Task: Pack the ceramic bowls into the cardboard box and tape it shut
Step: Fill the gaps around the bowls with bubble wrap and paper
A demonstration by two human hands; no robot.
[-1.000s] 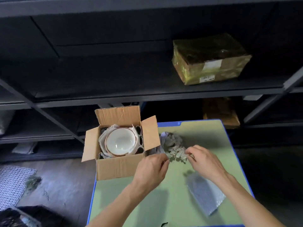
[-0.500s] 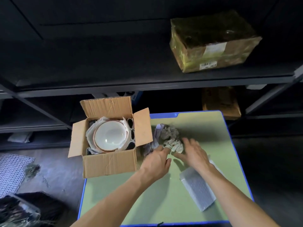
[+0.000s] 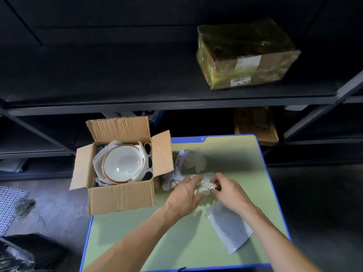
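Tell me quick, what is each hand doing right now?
Left hand: pinches the paper wad.
Right hand: grips the same wad.

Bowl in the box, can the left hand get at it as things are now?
Likely yes: the box is open, the bowl uncovered, and the left hand is beside it, with only the raised flap to reach over. It holds paper now, so must drop that first.
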